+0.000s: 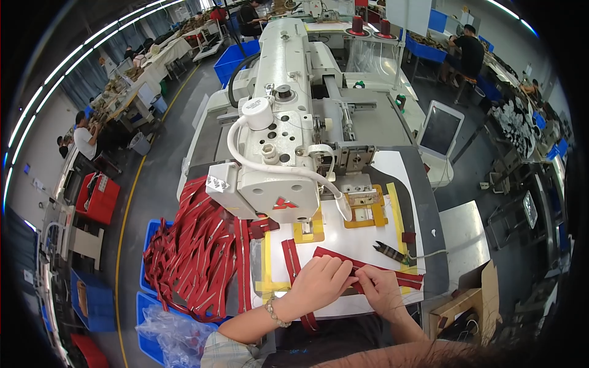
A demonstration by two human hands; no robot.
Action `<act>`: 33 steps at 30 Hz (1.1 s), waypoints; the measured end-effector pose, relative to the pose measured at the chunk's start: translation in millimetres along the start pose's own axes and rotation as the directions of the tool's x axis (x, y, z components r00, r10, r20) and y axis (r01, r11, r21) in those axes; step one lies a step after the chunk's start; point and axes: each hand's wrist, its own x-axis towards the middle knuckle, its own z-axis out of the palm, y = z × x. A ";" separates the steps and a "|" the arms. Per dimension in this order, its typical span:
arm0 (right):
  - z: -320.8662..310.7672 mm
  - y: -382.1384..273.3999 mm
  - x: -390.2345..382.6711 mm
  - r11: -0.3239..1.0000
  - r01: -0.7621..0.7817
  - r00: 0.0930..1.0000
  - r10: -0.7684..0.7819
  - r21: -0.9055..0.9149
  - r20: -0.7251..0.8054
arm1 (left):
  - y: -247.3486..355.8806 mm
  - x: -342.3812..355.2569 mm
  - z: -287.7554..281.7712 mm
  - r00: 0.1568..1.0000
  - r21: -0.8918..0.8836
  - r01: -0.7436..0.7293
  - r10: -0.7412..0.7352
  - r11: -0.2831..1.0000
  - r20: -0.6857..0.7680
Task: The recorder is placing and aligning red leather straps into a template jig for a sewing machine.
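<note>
In front of the sewing machine, my left hand (322,283) and my right hand (379,291) meet with fingers pinched at the middle of a red zipper (406,279). It slants from upper left to lower right across the white work plate (331,236); the fingers hide its middle. A second red zipper (291,256) runs beneath my left hand and shows again below my wrist. To the left lies a heap of red zippers (202,257) with metal teeth. A dark tool like thread snips (389,251) rests right of my hands.
The large white sewing machine (279,147) stands straight ahead, its yellow clamp frames (374,214) over the plate. Blue bins (150,306) sit at the lower left, one with clear plastic. An open cardboard box (469,300) is at the right. People work at far tables.
</note>
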 end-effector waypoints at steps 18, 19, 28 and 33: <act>4.4 15.4 -4.0 0.803 -0.321 0.923 0.148 0.502 0.354 | -27.6 0.0 3.9 0.779 -0.075 -0.626 0.627 0.776 -0.002; 4.5 15.1 -4.1 0.801 -0.322 0.923 0.148 0.505 0.354 | -25.5 -2.9 2.6 0.772 -0.109 -0.633 0.636 0.766 -0.008; -10.1 23.2 -3.9 0.858 -0.245 0.961 0.153 0.451 0.231 | -11.4 -22.7 -25.6 0.717 0.015 -0.693 0.691 0.721 -0.091; -7.5 20.9 -5.0 0.879 -0.219 0.970 0.149 0.424 0.191 | -12.9 -24.5 -43.0 0.811 0.047 -0.582 0.584 0.812 -0.041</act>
